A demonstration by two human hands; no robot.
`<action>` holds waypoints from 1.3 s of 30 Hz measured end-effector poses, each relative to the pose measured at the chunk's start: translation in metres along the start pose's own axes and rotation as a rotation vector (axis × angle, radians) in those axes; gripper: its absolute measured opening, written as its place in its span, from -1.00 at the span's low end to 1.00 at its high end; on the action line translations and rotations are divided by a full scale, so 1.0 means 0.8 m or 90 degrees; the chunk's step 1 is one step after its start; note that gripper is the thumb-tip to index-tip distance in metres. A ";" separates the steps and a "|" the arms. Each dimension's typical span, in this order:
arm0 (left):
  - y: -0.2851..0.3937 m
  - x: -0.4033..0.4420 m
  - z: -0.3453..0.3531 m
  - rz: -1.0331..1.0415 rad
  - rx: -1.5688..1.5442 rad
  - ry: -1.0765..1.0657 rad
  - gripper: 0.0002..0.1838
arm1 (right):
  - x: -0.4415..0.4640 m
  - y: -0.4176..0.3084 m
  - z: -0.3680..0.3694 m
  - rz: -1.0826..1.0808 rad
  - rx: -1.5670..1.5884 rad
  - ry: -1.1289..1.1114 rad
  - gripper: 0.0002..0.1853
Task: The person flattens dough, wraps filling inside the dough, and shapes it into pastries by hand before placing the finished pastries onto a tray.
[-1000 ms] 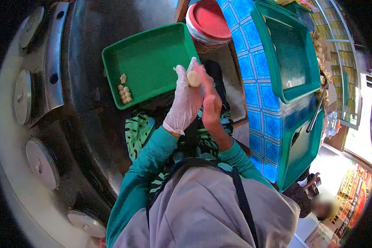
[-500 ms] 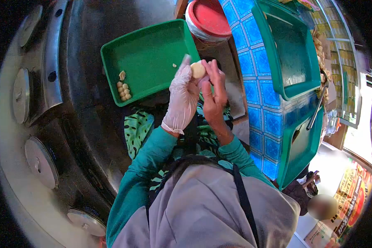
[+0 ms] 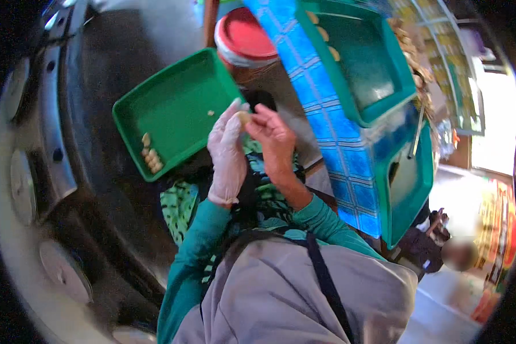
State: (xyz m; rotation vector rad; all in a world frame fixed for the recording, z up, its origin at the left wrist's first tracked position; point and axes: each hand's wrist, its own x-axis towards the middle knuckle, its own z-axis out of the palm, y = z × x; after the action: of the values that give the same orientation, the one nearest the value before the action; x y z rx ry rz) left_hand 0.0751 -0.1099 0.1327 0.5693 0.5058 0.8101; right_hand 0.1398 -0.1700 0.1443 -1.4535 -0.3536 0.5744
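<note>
My left hand (image 3: 228,163), in a thin whitish glove, holds a small pale piece of dough (image 3: 243,118) at its fingertips. From the other side, the bare fingers of my right hand (image 3: 276,146) close on that same piece, partly covering it. Both hands are just beside the near right edge of a green tray (image 3: 178,97). In the tray's lower left corner sit several small dough balls (image 3: 152,161), with an irregular lump (image 3: 146,140) above them. A tiny scrap of dough (image 3: 211,113) lies farther right on its floor.
A tub with a red lid (image 3: 248,33) stands beyond the tray. At right, a blue-patterned tablecloth (image 3: 341,160) lies under another green tray (image 3: 358,109) with pale rounds (image 3: 323,34) along one side. A dark worktop (image 3: 109,114) runs left. Another person (image 3: 421,246) appears at lower right.
The dough was a round disc facing me; now it shows smaller between the fingers. My right fingers have closed in around it. The view has shifted, and the tray appears lower and further left.
</note>
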 end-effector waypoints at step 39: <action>0.031 0.017 0.178 -0.185 -0.173 -0.196 -0.51 | 0.124 -0.200 -0.131 -0.330 -0.675 0.037 -0.50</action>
State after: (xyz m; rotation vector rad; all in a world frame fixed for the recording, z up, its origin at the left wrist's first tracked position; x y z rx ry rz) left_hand 0.1582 -0.1246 0.2512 0.3495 0.1835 0.4899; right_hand 0.3033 -0.2037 0.2802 -2.2533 -1.0539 -0.1403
